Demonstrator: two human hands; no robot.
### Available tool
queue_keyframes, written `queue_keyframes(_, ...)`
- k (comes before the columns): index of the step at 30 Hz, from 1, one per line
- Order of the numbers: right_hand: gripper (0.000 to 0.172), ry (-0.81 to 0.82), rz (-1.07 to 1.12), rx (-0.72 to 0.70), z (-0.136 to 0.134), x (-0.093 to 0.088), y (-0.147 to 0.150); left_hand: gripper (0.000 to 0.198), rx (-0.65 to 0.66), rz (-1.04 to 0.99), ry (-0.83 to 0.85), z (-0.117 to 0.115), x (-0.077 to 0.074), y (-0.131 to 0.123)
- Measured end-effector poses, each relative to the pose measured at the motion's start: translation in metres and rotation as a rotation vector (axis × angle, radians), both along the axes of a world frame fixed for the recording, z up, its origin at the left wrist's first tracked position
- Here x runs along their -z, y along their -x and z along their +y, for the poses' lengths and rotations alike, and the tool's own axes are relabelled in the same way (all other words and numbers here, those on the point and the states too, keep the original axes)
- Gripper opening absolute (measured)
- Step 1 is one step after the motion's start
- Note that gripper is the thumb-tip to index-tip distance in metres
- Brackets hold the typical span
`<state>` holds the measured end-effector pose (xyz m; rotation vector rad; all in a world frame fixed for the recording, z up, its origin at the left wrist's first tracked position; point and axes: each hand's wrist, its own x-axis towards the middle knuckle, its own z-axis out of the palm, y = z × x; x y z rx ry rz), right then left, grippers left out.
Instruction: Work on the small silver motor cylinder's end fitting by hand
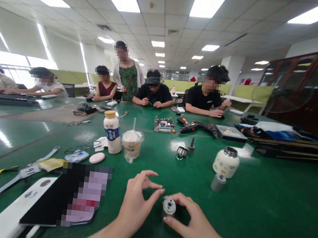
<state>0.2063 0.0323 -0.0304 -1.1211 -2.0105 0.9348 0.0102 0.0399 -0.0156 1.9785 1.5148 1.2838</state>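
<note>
A small round silver part [169, 206] stands on the green table [266, 209] near the front edge. My right hand [189, 221] curls around it, thumb and fingers gripping its sides. My left hand [137, 201] sits just to its left, thumb and forefinger pinched close together at the part's edge, the other fingers raised. Farther back stand a cream jar-shaped body [226, 162] with an open metal neck, a grey cylindrical cap [218, 182], a metal ring piece [182, 152] and a small dark knob [191, 145].
A phone [79, 198] lies at the left beside a white board and lanyards. A milk bottle [112, 132], a lidded drink cup [132, 143] and a pink case [96, 158] stand mid-table. Power tools [201, 128], a circuit board [164, 125] and several seated people are behind.
</note>
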Motion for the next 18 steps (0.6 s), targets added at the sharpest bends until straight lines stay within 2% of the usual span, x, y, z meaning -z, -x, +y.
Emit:
queue_keyframes(4, 0.029, 0.014, -0.006, -0.008, -0.001, -0.004, 0.000, 0.035, 0.031, 0.098, 0.096, 0.007, 0.015, 0.008)
queue_keyframes(7, 0.027, 0.012, -0.007, -0.013, -0.002, -0.004, 0.001, 0.043, 0.030, 0.139, 0.102, 0.009, 0.019, 0.008)
queue_keyframes(10, 0.028, 0.013, -0.008, -0.007, -0.001, -0.003, 0.001, 0.039, -0.001, 0.102, 0.078, 0.010, 0.013, 0.006)
queue_keyframes(13, 0.029, 0.010, -0.005, -0.006, -0.001, -0.001, 0.000, 0.032, -0.006, -0.018, 0.012, 0.006, 0.002, 0.002)
queue_keyframes(16, 0.027, -0.007, -0.003, -0.004, 0.000, 0.001, 0.000, 0.034, 0.086, -0.114, 0.000, -0.003, -0.006, -0.003)
queue_keyframes(18, 0.025, -0.015, 0.002, -0.007, 0.000, 0.001, 0.000, 0.030, 0.140, -0.090, 0.017, -0.009, -0.009, -0.007)
